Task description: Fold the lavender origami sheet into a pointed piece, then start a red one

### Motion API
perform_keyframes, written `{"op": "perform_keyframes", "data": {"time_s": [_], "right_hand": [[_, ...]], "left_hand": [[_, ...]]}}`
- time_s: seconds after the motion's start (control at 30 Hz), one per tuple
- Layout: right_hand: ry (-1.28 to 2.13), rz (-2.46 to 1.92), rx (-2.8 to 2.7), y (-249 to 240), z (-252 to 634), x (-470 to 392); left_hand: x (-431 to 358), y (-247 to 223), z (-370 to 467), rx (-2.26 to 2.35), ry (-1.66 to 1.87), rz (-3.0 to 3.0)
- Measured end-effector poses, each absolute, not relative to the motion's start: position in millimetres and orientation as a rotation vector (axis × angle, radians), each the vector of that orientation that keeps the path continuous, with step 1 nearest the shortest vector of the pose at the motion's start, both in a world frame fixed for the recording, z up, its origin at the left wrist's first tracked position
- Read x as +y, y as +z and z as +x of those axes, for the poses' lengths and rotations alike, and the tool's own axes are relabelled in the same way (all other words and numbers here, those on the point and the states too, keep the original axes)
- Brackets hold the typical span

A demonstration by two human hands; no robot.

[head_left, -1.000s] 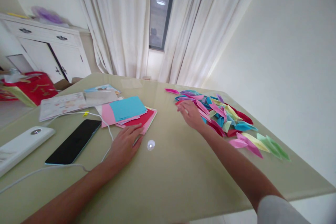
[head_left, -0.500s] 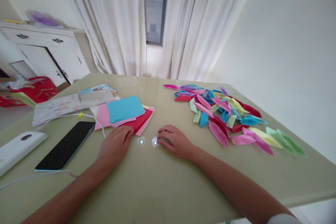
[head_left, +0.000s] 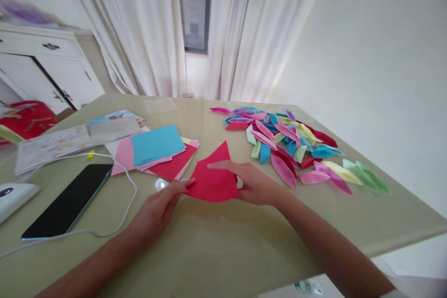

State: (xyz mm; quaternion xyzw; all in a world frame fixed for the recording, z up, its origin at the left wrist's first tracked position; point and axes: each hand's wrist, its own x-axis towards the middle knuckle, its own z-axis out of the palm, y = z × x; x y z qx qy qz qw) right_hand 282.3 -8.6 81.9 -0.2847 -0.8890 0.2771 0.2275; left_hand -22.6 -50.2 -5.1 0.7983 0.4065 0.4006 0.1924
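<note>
Between both hands, just above the table, is a sheet of red paper [head_left: 212, 181], tilted and slightly curved. My right hand [head_left: 252, 182] grips its right side, the thumb or a finger lying across the front and the rest behind. At its lower left edge, my left hand [head_left: 166, 202] pinches the sheet with the fingertips. Left of the sheet lies a stack of coloured paper, with blue paper [head_left: 159, 144] on top and red paper [head_left: 173, 164] showing beneath it.
Folded colourful paper pieces [head_left: 286, 132] are heaped at the right. A black phone [head_left: 70, 200], a white cable [head_left: 131, 200], a white device [head_left: 16, 198] and printed sheets [head_left: 52, 146] lie on the left. The table's edge [head_left: 408, 244] runs along the right front.
Both hands have come together on a red sheet, which is now lifted between them; before, they rested apart on the table. The view has shifted slightly right.
</note>
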Motion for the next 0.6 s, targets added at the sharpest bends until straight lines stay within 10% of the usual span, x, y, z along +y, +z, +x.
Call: {"op": "perform_keyframes", "data": {"time_s": [0.6], "right_hand": [[1.157,-0.846,-1.841,42.6,272.3,-33.1]], "left_hand": [[-55.9,19.5,-29.4,1.13,1.122,2.02]]}}
